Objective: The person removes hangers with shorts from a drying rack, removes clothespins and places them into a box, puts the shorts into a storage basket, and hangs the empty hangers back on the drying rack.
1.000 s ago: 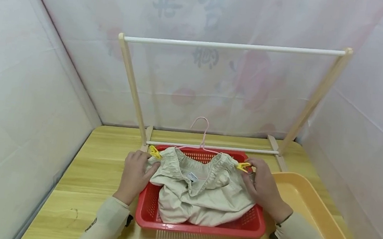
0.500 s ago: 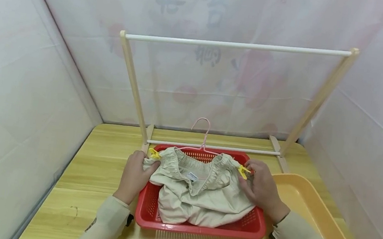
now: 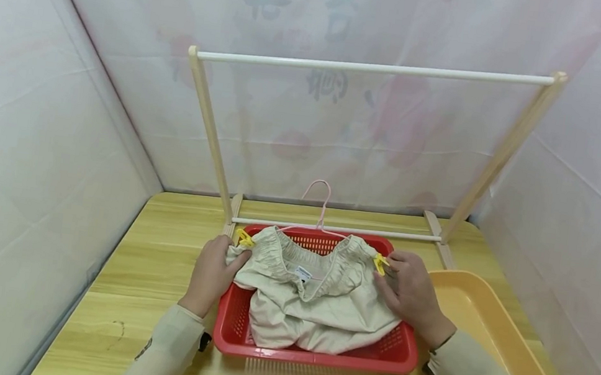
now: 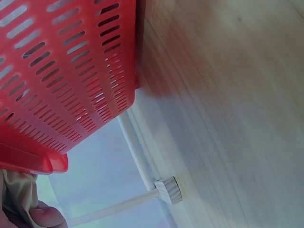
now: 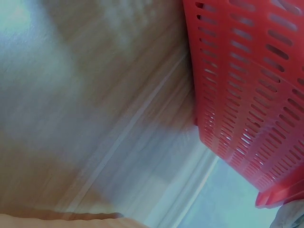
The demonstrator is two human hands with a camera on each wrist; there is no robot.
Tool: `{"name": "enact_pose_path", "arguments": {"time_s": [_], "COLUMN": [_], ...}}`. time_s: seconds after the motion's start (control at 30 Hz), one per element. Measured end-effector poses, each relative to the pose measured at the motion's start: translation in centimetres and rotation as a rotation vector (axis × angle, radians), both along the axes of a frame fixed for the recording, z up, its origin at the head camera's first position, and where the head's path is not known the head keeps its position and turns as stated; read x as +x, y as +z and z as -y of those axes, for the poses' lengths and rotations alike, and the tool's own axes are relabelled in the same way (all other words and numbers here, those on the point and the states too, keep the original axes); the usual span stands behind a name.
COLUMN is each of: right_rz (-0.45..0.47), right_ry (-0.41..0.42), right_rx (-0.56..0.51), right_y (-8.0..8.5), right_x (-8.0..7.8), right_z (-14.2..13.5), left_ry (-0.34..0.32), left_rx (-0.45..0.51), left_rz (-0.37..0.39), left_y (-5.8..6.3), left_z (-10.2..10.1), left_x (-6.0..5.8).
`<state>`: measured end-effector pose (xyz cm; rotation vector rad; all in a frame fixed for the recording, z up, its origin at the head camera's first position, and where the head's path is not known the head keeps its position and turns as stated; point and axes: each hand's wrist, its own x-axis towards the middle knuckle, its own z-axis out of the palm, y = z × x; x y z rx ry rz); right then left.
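Observation:
Beige elastic-waist pants (image 3: 330,316) lie heaped in a red plastic basket (image 3: 313,358), their gathered waistband spread over a pink hanger (image 3: 324,206). Two yellow clothespins, one at the left end (image 3: 245,238) and one at the right (image 3: 380,263), sit on the waistband. My left hand (image 3: 211,273) pinches cloth at the left corner, thumb on top; its thumb (image 4: 47,216) and a fold of the cloth (image 4: 20,192) show in the left wrist view. With my right hand (image 3: 414,292) I hold the right corner, fingers right beside that clothespin. The right fingertips are hidden in the right wrist view.
Behind the basket stands a wooden drying rack with a white top rail (image 3: 371,69) and a lower bar (image 3: 363,231). A yellow tray (image 3: 514,329) is at the right on the wood-grain table (image 3: 138,268). Printed white curtains (image 3: 53,182) surround the table on three sides.
The right clothespin has turned from lying sideways to more upright, and the left one has tipped slightly. Both hands stay at the corners; the hanger hook rises a little in view.

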<state>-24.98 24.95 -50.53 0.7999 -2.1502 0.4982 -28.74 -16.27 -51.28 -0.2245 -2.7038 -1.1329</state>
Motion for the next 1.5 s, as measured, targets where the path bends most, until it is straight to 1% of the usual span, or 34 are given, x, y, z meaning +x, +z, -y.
{"name": "enact_pose_path", "arguments": {"time_s": [0.1,0.3,0.43,0.53,0.67,0.87,1.0,1.1,1.2,1.37,1.43,1.5], "right_rz": [-0.054,-0.062,-0.058,-0.014,0.11,0.273,0.351,0.373,0.38,0.369,0.355,0.348], "right_ry": [0.022,0.026,0.033,0.042,0.038,-0.023,-0.061,-0.08,-0.08,-0.078,-0.086,-0.099], "right_rx": [-0.018,-0.03,-0.029,-0.034,-0.064,-0.147,-0.197,-0.229,-0.287,-0.424,-0.444,-0.436], "right_y": [-0.2,-0.5,-0.3,0.2,1.1,2.7,3.5,3.8,4.2,5.9,6.5,6.8], "right_x": [-0.2,-0.1,0.1,0.3,0.5,0.5,0.6,0.7,0.9,1.1,1.3,1.7], "right_z": [0.1,0.1,0.2,0.1,-0.2,-0.3,-0.1,-0.1,-0.2,-0.9,-1.5,-2.4], "left_ry": [-0.011,-0.029,-0.047,-0.05,-0.045,-0.035,-0.023,-0.027,-0.031,-0.033,-0.032,-0.027], "left_rx": [0.001,0.015,0.003,-0.007,-0.017,-0.007,-0.005,-0.006,-0.003,0.001,0.0,-0.003], "left_rz": [-0.015,-0.027,-0.063,-0.075,-0.088,-0.129,-0.146,-0.155,-0.161,-0.165,-0.162,-0.156], "left_y": [-0.2,-0.7,-0.9,-1.1,-1.3,-1.5,-1.8,-1.9,-1.9,-1.9,-1.9,-1.9], "left_z": [0.2,0.5,0.6,0.6,0.7,0.8,0.8,0.7,0.6,0.6,0.6,0.7], "left_x": [0.0,0.1,0.1,0.1,0.2,0.3,0.3,0.2,0.2,0.0,0.1,0.2]}}
